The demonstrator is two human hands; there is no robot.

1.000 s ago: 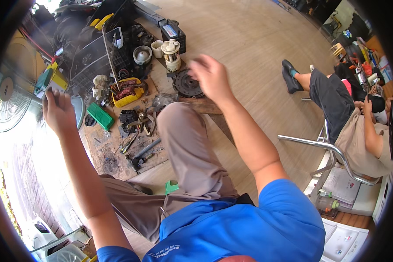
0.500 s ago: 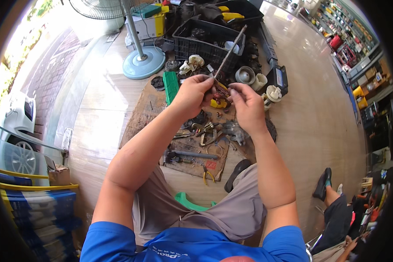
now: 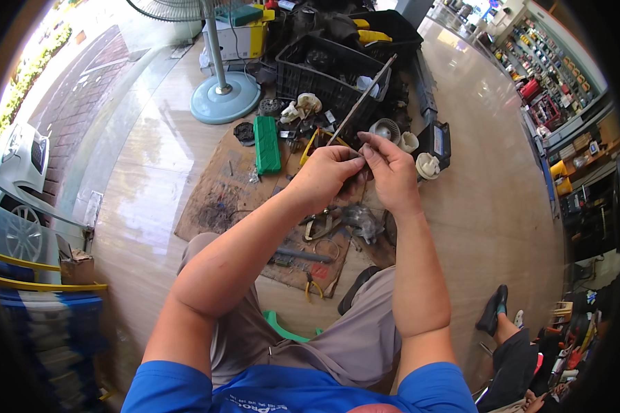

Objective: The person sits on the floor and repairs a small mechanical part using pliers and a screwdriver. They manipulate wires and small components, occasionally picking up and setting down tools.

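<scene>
My left hand is closed in a pinch, and a long thin greyish rod sticks up and away from its fingertips toward the black crate. Its lower end is hidden by the fingers. My right hand presses thumb and forefinger together right beside the left fingertips. What it pinches is too small and covered to make out. Beneath the hands is a dirt-stained cardboard sheet. On it lie a green case, a crumpled grey glove, a grey bar-like tool and yellow-handled pliers.
A black crate of dark parts stands ahead, near the pale-blue fan base. White plastic parts and a round fan wheel lie at its right. Another person's leg is at lower right; blue-and-white stacked items stand left.
Both hands have come lower in the picture and closer together. The dark reddish tangle seen between them before is now hidden. The view has shifted slightly.
</scene>
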